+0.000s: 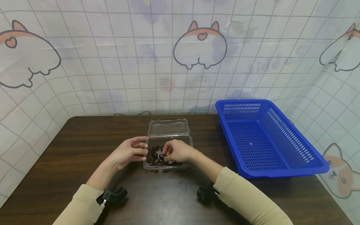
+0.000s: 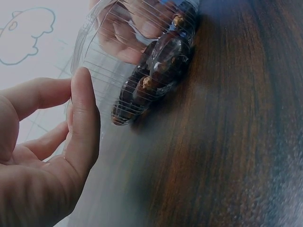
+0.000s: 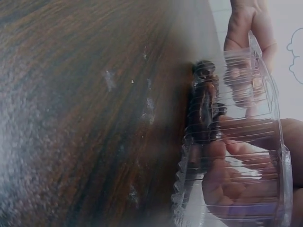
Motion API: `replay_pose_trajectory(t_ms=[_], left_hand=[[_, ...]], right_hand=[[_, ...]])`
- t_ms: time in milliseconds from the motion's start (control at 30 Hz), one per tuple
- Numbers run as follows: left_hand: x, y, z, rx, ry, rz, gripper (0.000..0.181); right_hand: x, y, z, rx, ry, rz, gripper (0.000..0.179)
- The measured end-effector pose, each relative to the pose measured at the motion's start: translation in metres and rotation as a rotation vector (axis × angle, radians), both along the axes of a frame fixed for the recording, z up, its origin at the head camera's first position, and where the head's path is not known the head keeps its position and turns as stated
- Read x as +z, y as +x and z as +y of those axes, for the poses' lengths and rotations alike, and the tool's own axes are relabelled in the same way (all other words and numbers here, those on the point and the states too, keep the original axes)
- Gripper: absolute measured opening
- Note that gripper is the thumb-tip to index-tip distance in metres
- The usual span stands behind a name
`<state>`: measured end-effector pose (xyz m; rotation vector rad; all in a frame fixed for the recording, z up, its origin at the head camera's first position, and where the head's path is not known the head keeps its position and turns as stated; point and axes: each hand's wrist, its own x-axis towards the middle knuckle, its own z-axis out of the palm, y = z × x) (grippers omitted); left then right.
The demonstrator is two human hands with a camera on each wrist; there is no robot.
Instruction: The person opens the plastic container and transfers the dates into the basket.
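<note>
A clear plastic clamshell box (image 1: 168,168) stands on the table with its lid (image 1: 168,128) tipped back. Dark brown, wrinkled dates (image 1: 154,154) lie in it, mostly toward its left and front; the left wrist view shows several dates (image 2: 163,61) through the ribbed wall. My left hand (image 1: 130,152) touches the box's left side with its fingertips, fingers loosely extended. Inside the box is my right hand (image 1: 178,151), thumb and fingers pinching a date (image 1: 162,157). Through the wall, the right wrist view shows those fingers (image 3: 218,156) against the dates, partly blurred.
To the right sits a large blue plastic basket (image 1: 240,153) with slotted walls, its interior showing the mesh floor. The dark wooden table (image 1: 84,150) ends at a tiled-pattern wall sheet (image 1: 112,93) behind. A thin cable (image 1: 144,112) lies along the back edge.
</note>
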<state>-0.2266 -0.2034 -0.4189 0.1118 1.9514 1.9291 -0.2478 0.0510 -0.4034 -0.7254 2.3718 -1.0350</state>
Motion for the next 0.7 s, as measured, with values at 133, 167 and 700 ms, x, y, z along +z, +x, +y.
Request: replay_pose_trajectory(t_ms=[133,167,700], left_hand=[[0.0,-0.0003,-0.0001,-0.001,-0.003,-0.001,0.066],[0.0001,-0.0004,-0.0002,-0.001,-0.004,-0.001,0.066],[-0.001,-0.0005,-0.001,-0.007,-0.014,0.012,0.066]], right_hand=[[-0.0022,-0.0011,-0.0009,-0.005,0.005,0.013,0.015],[-0.0026,-0.0013,-0.0012,-0.007,0.006,0.016,0.016],[-0.0031,0.0017,-0.0027,-0.035,-0.001,0.044,0.014]])
